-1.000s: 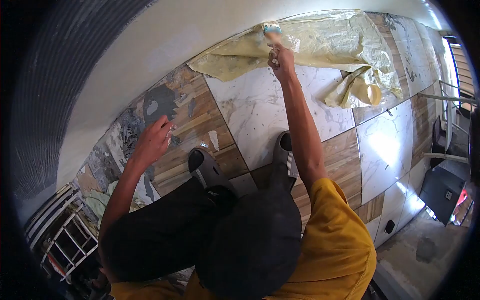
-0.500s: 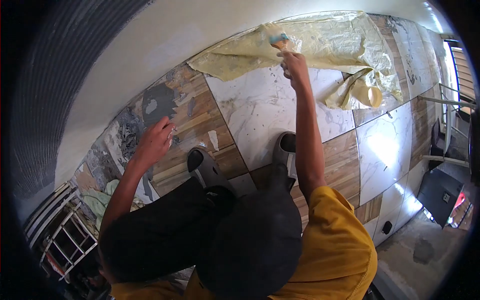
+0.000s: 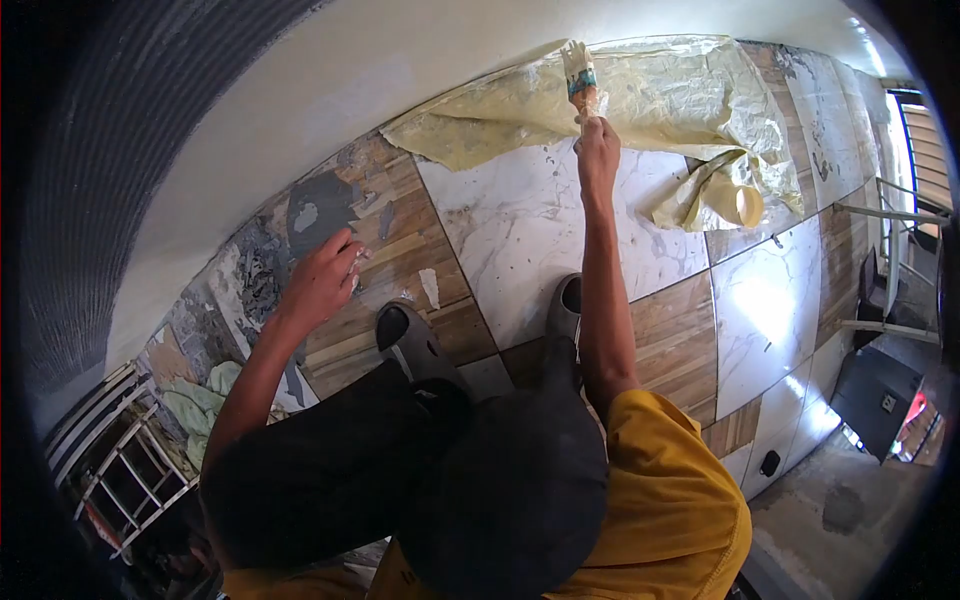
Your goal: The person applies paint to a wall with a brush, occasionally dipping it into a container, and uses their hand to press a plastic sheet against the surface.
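My right hand (image 3: 597, 155) is closed round the handle of a paintbrush (image 3: 581, 85). Its bristles point away from me, whitish with paint, at the foot of the pale wall (image 3: 440, 60). A crumpled yellowish sheet (image 3: 660, 90) lies along the wall base under the brush. On the left, my left hand (image 3: 322, 278) hovers over the wood-look tiles (image 3: 375, 270), fingers loosely bent and apart, with white smears on the fingertips. No object shows in it.
A loose roll end (image 3: 742, 207) of the sheet rests on the white marbled tile (image 3: 500, 220). My grey shoes (image 3: 405, 335) stand between the hands. Left are a green cloth (image 3: 195, 405) and a white metal rack (image 3: 130, 470); right, a metal-framed chair (image 3: 890, 210) and a dark panel (image 3: 880, 395).
The brush has swung slightly right and now points more straight at the wall. My left hand has shifted a little to the right.
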Action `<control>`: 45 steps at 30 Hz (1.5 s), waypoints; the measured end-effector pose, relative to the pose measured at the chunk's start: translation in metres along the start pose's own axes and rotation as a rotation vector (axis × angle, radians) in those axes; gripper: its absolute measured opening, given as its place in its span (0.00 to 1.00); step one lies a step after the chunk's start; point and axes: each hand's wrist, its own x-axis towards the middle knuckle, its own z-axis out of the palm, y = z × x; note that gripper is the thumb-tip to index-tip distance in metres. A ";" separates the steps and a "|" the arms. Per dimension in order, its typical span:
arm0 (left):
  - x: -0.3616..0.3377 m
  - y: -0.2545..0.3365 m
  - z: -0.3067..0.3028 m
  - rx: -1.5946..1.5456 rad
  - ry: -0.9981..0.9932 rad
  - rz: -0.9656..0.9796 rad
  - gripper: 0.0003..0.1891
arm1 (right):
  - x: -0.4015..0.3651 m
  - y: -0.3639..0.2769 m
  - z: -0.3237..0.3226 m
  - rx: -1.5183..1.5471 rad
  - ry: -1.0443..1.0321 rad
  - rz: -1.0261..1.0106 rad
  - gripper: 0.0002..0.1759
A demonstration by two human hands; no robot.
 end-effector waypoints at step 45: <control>0.229 0.018 0.140 0.105 0.254 0.091 0.35 | -0.054 -0.072 -0.007 0.125 -0.346 0.301 0.17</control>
